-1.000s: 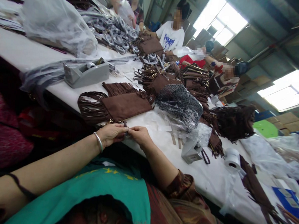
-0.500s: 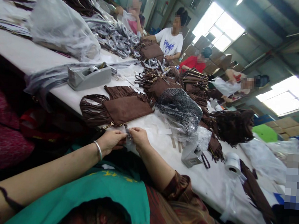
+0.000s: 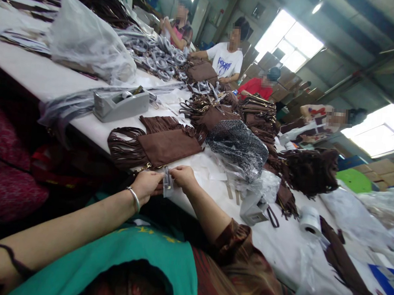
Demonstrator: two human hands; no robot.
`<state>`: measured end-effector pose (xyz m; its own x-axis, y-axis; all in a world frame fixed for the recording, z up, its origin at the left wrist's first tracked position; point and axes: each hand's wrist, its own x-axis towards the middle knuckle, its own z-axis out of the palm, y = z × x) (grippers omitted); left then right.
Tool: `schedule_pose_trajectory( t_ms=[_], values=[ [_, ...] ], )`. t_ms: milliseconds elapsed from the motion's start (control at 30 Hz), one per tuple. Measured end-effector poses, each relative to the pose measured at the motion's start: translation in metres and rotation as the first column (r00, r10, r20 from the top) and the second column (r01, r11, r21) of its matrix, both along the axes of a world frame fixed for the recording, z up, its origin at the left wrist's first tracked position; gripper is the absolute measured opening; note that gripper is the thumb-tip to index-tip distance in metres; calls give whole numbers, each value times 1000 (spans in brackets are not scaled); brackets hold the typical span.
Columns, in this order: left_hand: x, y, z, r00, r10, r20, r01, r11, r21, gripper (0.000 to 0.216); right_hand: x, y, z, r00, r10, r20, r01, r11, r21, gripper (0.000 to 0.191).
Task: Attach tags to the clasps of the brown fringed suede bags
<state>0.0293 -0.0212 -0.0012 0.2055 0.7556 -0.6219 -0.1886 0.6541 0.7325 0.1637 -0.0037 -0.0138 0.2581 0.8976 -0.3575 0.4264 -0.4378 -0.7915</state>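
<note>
At the table's near edge, my left hand [image 3: 147, 184] pinches one side of a small clear plastic sleeve [image 3: 167, 187]. My right hand [image 3: 183, 177] is closed on its other side, thumb and fingertips together. A dark strip and a small shiny bit show through the plastic; I cannot make out exactly what they are. Just beyond my fingers lies a brown fringed bag [image 3: 170, 148] on its side, its long fringe spread to the left. The bag's gold clasp [image 3: 145, 167] lies close above my left hand.
A grey tape dispenser [image 3: 121, 104] stands beyond the bag, a second dispenser [image 3: 252, 209] to the right. Bubble wrap [image 3: 239, 146], a white roll [image 3: 310, 220] and piled brown fringed bags [image 3: 258, 118] cover the right side. Several co-workers sit along the far side.
The clear sleeve now hangs more upright and shows more fully between my hands. My fingers have shifted slightly on it. The fringed bag stays in place on the table.
</note>
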Motion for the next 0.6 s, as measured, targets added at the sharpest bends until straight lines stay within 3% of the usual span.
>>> schedule_pose_trajectory(
  t_ms=[300, 600],
  values=[
    [5, -4, 2, 997, 75, 22, -75, 997, -9, 13, 5, -8, 4, 999, 47, 19, -48, 999, 5, 31],
    [13, 4, 9, 994, 104, -12, -104, 995, -1, 7, 7, -16, 8, 999, 13, -47, -13, 1000, -13, 12]
  ],
)
